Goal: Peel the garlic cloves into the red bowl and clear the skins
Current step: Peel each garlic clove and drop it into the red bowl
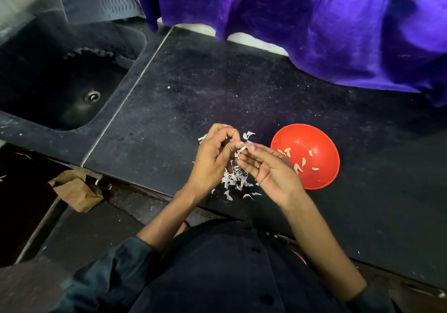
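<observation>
My left hand (212,154) and my right hand (264,167) meet above the dark counter, both pinching one garlic clove (242,147) with loose skin hanging off it. Under and around my hands lies a pile of white garlic skins (235,179). To the right stands the red bowl (319,143), holding several peeled cloves (298,165). My right hand partly covers the bowl's left rim.
A black sink (60,75) with a drain is sunk into the counter at the left. A purple cloth (314,22) hangs over the counter's far edge. A brown paper bag (77,190) lies on the floor below the counter's front left.
</observation>
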Motion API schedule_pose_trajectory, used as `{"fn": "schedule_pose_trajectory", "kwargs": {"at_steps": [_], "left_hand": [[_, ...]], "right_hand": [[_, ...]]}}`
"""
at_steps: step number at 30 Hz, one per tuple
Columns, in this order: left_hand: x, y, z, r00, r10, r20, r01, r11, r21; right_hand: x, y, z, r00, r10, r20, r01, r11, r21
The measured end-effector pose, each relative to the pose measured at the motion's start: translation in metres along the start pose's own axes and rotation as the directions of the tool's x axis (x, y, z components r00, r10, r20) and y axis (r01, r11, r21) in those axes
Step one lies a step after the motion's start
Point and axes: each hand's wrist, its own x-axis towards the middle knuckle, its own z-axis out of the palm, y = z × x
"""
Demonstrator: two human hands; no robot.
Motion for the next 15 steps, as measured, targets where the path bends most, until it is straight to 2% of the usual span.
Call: {"fn": "schedule_pose_trajectory", "kwargs": {"at_steps": [3, 5, 8, 15], "left_hand": [[-0.0005, 0.0019, -0.0007, 0.994, -0.096, -0.053, 0.089, 0.988, -0.123], [0.0002, 0.0026, -0.0037, 0.989, -0.133, -0.07, 0.122, 0.983, -0.136], [-0.0004, 0.0036, -0.0064, 0.994, -0.106, 0.0, 0.105, 0.987, -0.118], [-0.0019, 0.0032, -0.0038, 0.997, 0.039, 0.07, -0.051, 0.983, 0.174]], "right_hand": [[0.0009, -0.004, -0.0019, 0.999, -0.023, -0.024, 0.024, 0.999, 0.036], [0.0009, -0.0061, -0.0036, 0.999, -0.036, -0.027, 0.037, 0.998, 0.045], [0.0009, -0.0064, -0.0057, 0.998, -0.057, -0.029, 0.058, 0.997, 0.041], [0.0029, -0.0069, -0.0076, 0.997, -0.068, -0.027, 0.068, 0.998, 0.018]]}}
